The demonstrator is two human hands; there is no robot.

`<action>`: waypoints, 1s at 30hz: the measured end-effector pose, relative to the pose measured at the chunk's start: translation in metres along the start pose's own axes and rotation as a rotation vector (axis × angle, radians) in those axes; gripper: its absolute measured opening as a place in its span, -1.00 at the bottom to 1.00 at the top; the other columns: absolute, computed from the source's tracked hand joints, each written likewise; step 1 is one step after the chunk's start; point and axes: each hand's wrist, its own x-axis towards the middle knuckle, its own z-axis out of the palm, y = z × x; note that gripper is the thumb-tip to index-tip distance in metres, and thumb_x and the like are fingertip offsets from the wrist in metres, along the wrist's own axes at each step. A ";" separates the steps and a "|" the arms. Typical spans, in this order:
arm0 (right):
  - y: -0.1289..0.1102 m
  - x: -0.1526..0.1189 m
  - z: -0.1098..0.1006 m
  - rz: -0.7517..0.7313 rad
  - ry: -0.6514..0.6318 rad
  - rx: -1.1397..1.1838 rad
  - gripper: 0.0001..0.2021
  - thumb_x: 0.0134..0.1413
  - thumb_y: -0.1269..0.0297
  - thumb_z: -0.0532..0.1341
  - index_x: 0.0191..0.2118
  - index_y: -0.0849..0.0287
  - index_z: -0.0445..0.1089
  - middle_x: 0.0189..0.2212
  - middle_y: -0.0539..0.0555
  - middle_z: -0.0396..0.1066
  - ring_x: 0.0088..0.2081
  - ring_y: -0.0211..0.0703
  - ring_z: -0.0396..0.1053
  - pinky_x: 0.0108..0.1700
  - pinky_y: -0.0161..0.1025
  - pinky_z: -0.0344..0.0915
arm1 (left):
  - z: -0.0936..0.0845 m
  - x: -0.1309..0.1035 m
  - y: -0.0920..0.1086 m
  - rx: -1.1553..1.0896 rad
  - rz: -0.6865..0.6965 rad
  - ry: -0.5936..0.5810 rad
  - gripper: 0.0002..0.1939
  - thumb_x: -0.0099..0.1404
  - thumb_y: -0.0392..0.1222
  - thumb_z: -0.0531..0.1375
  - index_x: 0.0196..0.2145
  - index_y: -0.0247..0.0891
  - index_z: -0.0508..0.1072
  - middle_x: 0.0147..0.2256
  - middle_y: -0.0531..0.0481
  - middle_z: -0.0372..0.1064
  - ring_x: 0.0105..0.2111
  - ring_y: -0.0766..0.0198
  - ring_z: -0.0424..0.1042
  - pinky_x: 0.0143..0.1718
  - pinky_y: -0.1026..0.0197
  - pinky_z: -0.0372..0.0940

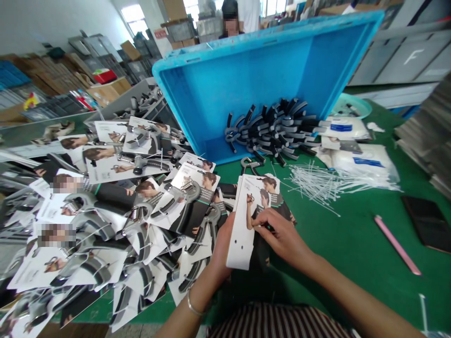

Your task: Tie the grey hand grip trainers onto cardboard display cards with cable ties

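Observation:
A small stack of printed backing cards (241,251) with punched holes stands tilted in front of me. My left hand (222,241) is closed around its left side. My right hand (276,231) is at the cards' front, thumb and finger pinched together against the printed face. Whatever lies between those fingertips is too small to make out. Left of my hands spreads a heap of hand grips fastened to cards, one carded hand grip (192,192) among the nearest. Beyond the cards, loose hand grips (278,129) are piled in the mouth of a tipped blue crate (243,84).
White cable ties (315,185) lie loose on the green table (327,249), right of my hands. Behind them are plastic bags of ties (366,164). A pink pen-like stick (396,244) and a dark phone-like object (428,220) lie farther right. A person (230,23) is behind the crate.

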 end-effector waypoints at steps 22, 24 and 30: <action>0.065 -0.022 -0.108 0.189 0.273 -0.658 -0.77 0.28 0.26 0.09 -0.03 0.13 0.37 -0.09 0.20 0.42 -0.02 0.09 0.34 0.04 0.02 0.21 | 0.009 -0.017 -0.013 -0.430 -0.441 -0.034 -0.47 0.11 0.02 0.35 -0.03 -0.30 0.39 -0.34 -0.03 0.52 -0.51 0.26 0.47 -0.52 0.24 0.39; 0.098 -0.045 -0.124 0.308 0.255 -0.963 -0.71 0.24 0.21 0.11 -0.01 0.24 0.37 -0.03 0.34 0.36 0.04 0.23 0.27 0.07 0.14 0.13 | 0.011 -0.017 -0.018 -0.413 -0.446 -0.078 -0.46 0.15 0.03 0.32 0.00 -0.30 0.36 -0.39 -0.01 0.49 -0.57 0.26 0.44 -0.63 0.25 0.37; 0.135 -0.073 -0.111 0.426 0.147 -1.017 -0.75 0.26 0.25 0.04 -0.23 0.26 0.41 -0.32 0.28 0.38 -0.22 0.11 0.33 -0.16 -0.05 0.27 | 0.017 -0.011 -0.021 -0.466 -0.455 -0.068 -0.46 0.15 -0.01 0.33 0.01 -0.31 0.35 -0.29 -0.08 0.54 -0.56 0.28 0.44 -0.57 0.24 0.39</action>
